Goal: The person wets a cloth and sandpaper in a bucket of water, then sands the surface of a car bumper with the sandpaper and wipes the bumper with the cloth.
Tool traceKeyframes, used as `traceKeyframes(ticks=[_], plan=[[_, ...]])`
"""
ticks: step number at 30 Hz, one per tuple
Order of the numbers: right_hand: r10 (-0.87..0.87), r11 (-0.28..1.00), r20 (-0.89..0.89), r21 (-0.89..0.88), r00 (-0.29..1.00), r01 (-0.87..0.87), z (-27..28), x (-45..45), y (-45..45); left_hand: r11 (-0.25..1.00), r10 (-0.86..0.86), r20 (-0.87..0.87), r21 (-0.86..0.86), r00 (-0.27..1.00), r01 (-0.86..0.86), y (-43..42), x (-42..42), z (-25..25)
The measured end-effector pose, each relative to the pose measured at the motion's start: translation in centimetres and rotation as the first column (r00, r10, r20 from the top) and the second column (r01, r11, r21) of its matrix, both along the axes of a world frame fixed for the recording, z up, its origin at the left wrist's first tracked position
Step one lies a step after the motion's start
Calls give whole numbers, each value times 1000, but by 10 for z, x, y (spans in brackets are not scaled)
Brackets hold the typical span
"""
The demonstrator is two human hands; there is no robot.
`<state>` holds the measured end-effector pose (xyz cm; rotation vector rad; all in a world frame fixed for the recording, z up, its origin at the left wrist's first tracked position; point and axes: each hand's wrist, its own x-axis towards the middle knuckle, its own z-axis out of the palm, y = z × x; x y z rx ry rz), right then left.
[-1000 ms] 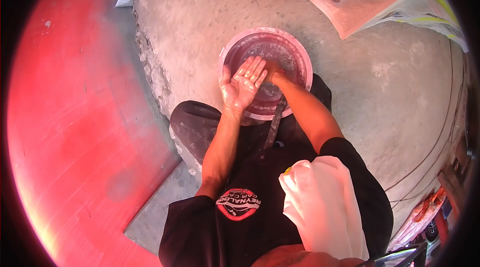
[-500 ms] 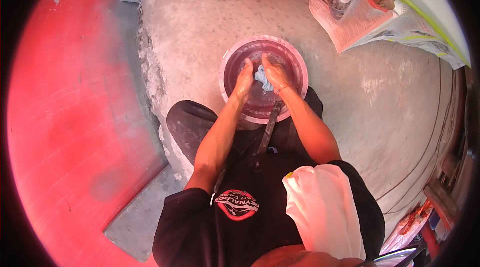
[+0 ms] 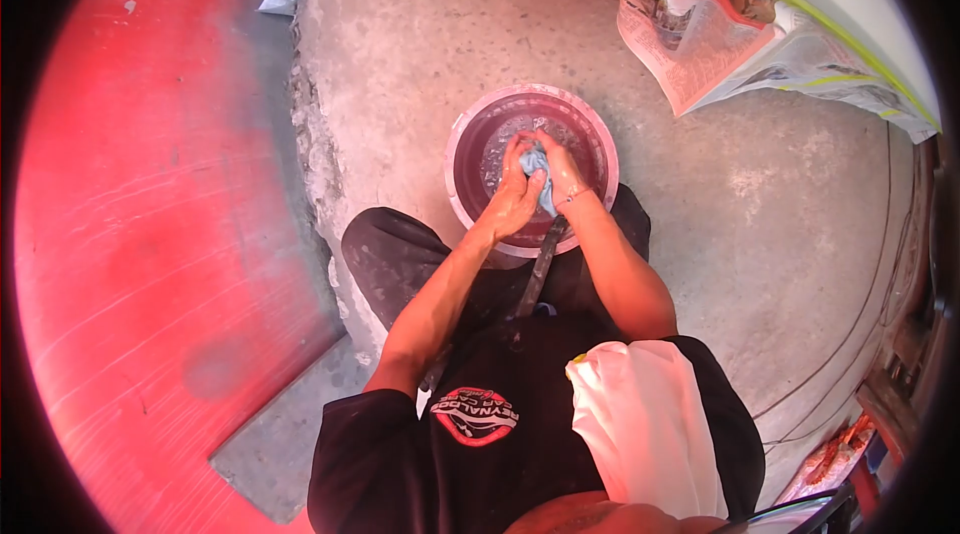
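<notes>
Concrete floor [image 3: 400,84] spreads before you, newspaper [image 3: 690,44] at one o'clock; at twelve, over the tub [image 3: 490,124], your left hand [image 3: 513,198] and right hand [image 3: 564,177] clutch a blue cloth [image 3: 533,162]. Your shirt badge [image 3: 475,416] reads "REYNALDOS CAR CARE".

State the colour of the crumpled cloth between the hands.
The cloth is light blue, best seen in the head view.

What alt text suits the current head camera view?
A left hand and right hand hold a crumpled blue cloth at a round bucket, seen from above. A white cloth hangs over the black shirt; newspaper shows upper right.
</notes>
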<state>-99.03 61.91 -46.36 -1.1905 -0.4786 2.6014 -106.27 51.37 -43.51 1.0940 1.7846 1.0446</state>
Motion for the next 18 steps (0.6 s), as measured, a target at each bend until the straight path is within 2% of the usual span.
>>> traceKeyframes(ticks=[1, 2, 4, 5, 6, 7, 8, 9, 10, 11, 12, 13, 14, 15, 16, 17, 18], plan=[[77, 992, -50, -97, 996, -82, 3, 4, -4, 993, 48, -36, 110, 998, -44, 3, -2, -3], [74, 992, -52, -96, 996, -79, 12, 6, -6, 993, 45, -37, 111, 998, -41, 3, -2, 3], [37, 997, -8, 68, 999, -37, 33, 5, -8, 999, 53, -103, 2, 993, -53, 9, -7, 26], [33, 997, -13, 67, 999, -32, 28, 8, -13, 999, 48, -108, 1, 993, -48, 12, -8, 30], [162, 898, 77, 402, 984, -179, 20, 10, -16, 970, 240, -64, -32, 969, -243, 18, -9, 32], [246, 667, 204, 674, 948, -318, 13, 14, -18, 902, 426, -27, -66, 904, -427, 24, -12, 34], [242, 492, 424, 722, 873, -487, 28, 22, -17, 887, 432, -17, -170, 902, -429, 23, -19, 31], [163, 296, 620, 711, 768, -637, 58, 31, -11, 872, 434, -6, -249, 901, -422, 20, -30, 21], [267, 333, 679, 601, 684, -726, 105, 31, 2, 884, 333, -67, -326, 941, -336, 11, -44, -13], [105, -173, 477, 873, 873, -456, 81, 39, 1, 940, 268, -74, -196, 961, -278, 6, -49, -33], [139, -473, 446, 814, 884, -337, 73, 41, 5, 898, 177, 40, -415, 983, -144, 6, -56, -25], [162, -573, 543, 732, 824, -369, 83, 41, 9, 915, 197, 317, -399, 928, -59, 1, -52, -14], [175, -658, 639, 642, 749, -394, 91, 42, 8, 921, 206, 617, -384, 760, 61, 0, -53, 11], [213, -638, 518, 716, 828, -284, 83, 43, 8, 840, 321, 869, -445, 377, 310, 2, -70, 10], [267, -610, 383, 777, 884, -153, 72, 41, 12, 893, 298, 930, -351, 217, 280, 5, -61, 37], [265, -661, 443, 730, 857, -173, 74, 42, 17, 943, 165, 983, -180, 75, 281, -3, -67, 29], [264, -701, 501, 686, 824, -193, 73, 45, 18, 952, 166, 985, -173, 48, 251, -10, -66, 31]])
